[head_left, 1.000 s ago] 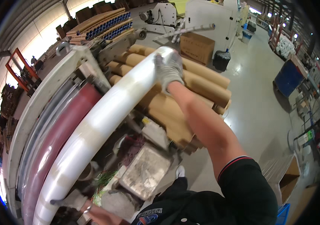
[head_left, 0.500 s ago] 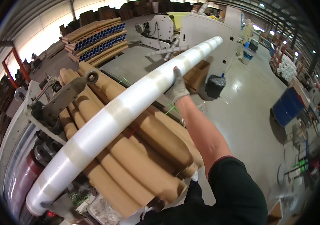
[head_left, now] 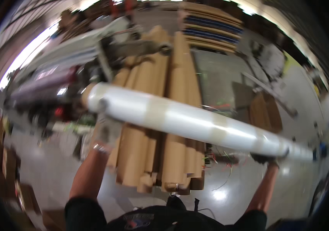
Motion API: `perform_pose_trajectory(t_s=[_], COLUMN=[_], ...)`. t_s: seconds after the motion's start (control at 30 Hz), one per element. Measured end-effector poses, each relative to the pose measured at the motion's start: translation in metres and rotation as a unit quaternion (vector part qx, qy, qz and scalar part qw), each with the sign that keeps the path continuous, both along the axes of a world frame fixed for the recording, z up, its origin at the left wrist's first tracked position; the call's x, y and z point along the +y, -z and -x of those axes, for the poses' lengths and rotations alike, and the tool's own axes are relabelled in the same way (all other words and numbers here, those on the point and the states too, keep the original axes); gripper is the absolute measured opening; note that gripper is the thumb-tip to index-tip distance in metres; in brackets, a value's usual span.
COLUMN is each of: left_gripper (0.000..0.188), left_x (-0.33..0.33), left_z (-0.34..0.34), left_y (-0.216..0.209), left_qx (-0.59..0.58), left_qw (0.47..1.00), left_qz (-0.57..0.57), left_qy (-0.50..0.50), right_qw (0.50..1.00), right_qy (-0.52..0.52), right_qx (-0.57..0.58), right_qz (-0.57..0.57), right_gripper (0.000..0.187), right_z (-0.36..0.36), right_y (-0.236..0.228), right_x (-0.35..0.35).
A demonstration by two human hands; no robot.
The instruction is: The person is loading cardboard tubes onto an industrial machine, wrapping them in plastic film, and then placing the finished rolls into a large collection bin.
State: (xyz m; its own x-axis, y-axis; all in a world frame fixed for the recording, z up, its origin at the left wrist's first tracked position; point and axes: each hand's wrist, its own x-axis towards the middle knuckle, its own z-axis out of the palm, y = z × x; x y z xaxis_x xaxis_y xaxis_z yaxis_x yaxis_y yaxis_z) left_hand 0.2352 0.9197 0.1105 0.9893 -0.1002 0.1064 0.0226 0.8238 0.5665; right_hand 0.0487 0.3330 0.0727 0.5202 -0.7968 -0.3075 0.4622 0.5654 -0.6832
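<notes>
There's the roll (head_left: 187,119), slanting across above the tubes (head_left: 135,158)! Left hand (head_left: 108,127) grips near one end, thumb over it; right hand (head_left: 265,158) grips from underneath, some fingers hidden. A two-handed carry, I'd judge; the next move calls for steady, matched support.

The left hand (head_left: 109,129), in a pale grey glove, grips a long glossy white roll with tan bands (head_left: 187,119) near its left end, thumb on the near face. The right hand (head_left: 266,158), blurred, supports it from below. Brown cardboard tubes (head_left: 133,163) lie piled below the roll, between left and right fingers. A glossy dark red roll (head_left: 43,85) lies left of the left fingers; an open brown cardboard box (head_left: 262,111) stands beyond the right fingers.
</notes>
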Motion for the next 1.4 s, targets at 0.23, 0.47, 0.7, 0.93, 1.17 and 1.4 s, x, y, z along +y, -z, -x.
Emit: perform_pose_trajectory(t_s=[0.23, 0.47, 0.7, 0.93, 1.17, 1.4], left_gripper=[0.077, 0.086, 0.083, 0.079, 0.076, 0.088], left_x=[0.058, 0.206, 0.261, 0.319, 0.398, 0.471], left_z=[0.107, 0.273, 0.448, 0.617, 0.860, 1.003], left_y=[0.040, 0.100, 0.127, 0.189, 0.229, 0.234], left_qx=[-0.029, 0.074, 0.115, 0.156, 0.142, 0.169], left_qw=[0.993, 0.955, 0.911, 0.828, 0.748, 0.673], left_qz=[-0.004, 0.140, 0.250, 0.333, 0.293, 0.256], left_qy=[-0.113, -0.249, -0.306, -0.424, -0.579, -0.673], right_qw=[0.971, 0.916, 0.907, 0.831, 0.784, 0.760], right_qy=[0.085, -0.151, -0.379, -0.536, -0.597, -0.618], right_qx=[-0.205, -0.036, -0.029, 0.024, 0.049, 0.048], right_qz=[0.088, 0.371, 0.181, 0.148, 0.164, 0.194], right_gripper=[0.067, 0.085, 0.084, 0.079, 0.073, 0.068], right_z=[0.125, 0.179, 0.238, 0.289, 0.329, 0.378], right_y=[0.034, -0.026, 0.019, 0.079, 0.099, 0.113], right_x=[-0.059, 0.231, 0.383, 0.494, 0.570, 0.656])
